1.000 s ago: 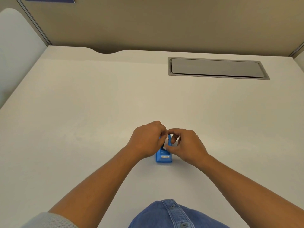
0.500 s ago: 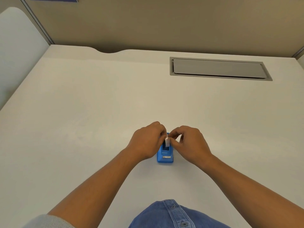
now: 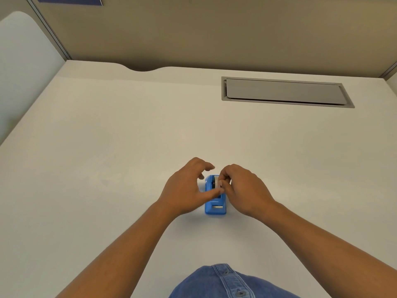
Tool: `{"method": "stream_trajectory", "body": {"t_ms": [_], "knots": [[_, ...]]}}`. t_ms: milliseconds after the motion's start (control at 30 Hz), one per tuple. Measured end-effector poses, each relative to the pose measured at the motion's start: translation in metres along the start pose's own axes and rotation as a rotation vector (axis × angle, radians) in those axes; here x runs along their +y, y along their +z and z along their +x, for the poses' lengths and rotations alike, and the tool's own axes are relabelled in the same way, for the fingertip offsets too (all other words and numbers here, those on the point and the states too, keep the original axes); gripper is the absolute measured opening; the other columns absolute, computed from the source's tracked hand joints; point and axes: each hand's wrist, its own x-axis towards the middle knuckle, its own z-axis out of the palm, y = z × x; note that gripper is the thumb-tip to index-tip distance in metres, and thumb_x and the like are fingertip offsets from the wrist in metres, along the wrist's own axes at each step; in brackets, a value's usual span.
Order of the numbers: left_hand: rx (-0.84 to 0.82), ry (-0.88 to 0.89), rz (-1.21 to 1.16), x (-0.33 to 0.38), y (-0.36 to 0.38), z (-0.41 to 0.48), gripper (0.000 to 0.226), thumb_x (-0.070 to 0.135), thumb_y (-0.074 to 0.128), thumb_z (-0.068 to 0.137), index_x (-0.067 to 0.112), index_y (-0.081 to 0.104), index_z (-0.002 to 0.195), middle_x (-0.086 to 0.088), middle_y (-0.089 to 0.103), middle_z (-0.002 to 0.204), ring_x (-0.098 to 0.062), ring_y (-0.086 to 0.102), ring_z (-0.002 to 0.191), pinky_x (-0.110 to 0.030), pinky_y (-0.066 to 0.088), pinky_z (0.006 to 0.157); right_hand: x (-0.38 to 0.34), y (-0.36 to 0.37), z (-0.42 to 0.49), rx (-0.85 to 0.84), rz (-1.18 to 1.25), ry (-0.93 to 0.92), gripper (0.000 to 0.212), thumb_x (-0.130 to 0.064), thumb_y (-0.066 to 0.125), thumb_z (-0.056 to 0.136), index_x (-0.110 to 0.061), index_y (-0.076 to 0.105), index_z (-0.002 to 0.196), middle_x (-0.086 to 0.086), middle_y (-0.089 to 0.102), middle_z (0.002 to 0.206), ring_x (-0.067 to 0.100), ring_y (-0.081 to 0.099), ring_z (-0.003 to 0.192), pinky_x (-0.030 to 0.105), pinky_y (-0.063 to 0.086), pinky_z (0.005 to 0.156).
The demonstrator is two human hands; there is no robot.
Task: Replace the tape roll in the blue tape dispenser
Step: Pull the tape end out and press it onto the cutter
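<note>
While both hands crowd the dispenser (image 3: 215, 203) mid-desk, bare desk (image 3: 107, 147) lies all round it, edges well off. Left hand (image 3: 186, 191) spread, fingers apart, thumb on dispenser's left side. Right hand (image 3: 242, 191) pinched on the tape (image 3: 219, 183) at its top. Grey hatch (image 3: 283, 92) far right, panel wall (image 3: 214, 33) behind.

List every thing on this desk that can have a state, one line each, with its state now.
blue tape dispenser: upright on the desk, cutter end toward the person.
tape roll: seated in the dispenser, partly hidden by fingers.
left hand: fingers spread, thumb resting on the dispenser.
right hand: fingertips pinched on the roll.
desk hatch: lid closed.
</note>
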Motion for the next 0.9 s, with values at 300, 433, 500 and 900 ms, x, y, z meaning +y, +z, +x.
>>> {"method": "stream_trajectory", "body": {"t_ms": [300, 433, 500, 900], "knots": [[-0.153, -0.059, 0.094, -0.016, 0.022, -0.014, 0.098, 0.057, 0.079, 0.063, 0.036, 0.029, 0.144, 0.016, 0.043, 0.147, -0.011, 0.049, 0.126, -0.022, 0.034, 0.095, -0.001, 0.003, -0.005, -0.003, 0.026, -0.027, 0.016, -0.017, 0.044, 0.096, -0.03, 0.044, 0.086, -0.012, 0.051, 0.085, 0.012, 0.054, 0.069, 0.032, 0.048, 0.061], [-0.113, -0.037, 0.096, -0.014, 0.022, -0.014, 0.091, 0.055, 0.078, 0.064, 0.035, 0.035, 0.142, 0.016, 0.047, 0.144, -0.01, 0.052, 0.121, -0.02, 0.033, 0.09, -0.002, 0.003, -0.01, -0.01, 0.032, -0.04, 0.021, -0.016, 0.043, 0.095, -0.033, 0.041, 0.083, -0.016, 0.048, 0.081, 0.008, 0.052, 0.068, 0.025, 0.041, 0.056], [-0.106, -0.047, 0.091, -0.013, 0.021, -0.015, 0.09, 0.055, 0.078, 0.064, 0.035, 0.036, 0.141, 0.016, 0.048, 0.143, -0.011, 0.054, 0.12, -0.02, 0.034, 0.089, -0.002, 0.004, -0.014, -0.006, 0.03, -0.041, 0.019, -0.016, 0.043, 0.095, -0.032, 0.041, 0.084, -0.014, 0.049, 0.084, 0.011, 0.053, 0.069, 0.028, 0.045, 0.058], [-0.097, -0.082, 0.091, -0.013, 0.024, -0.015, 0.09, 0.059, 0.076, 0.062, 0.039, 0.035, 0.139, 0.018, 0.05, 0.14, -0.009, 0.057, 0.114, -0.02, 0.036, 0.084, -0.002, 0.014, -0.041, 0.01, 0.032, -0.039, 0.014, -0.02, 0.041, 0.097, -0.026, 0.041, 0.085, -0.009, 0.05, 0.085, 0.02, 0.051, 0.069, 0.034, 0.045, 0.06]]}}
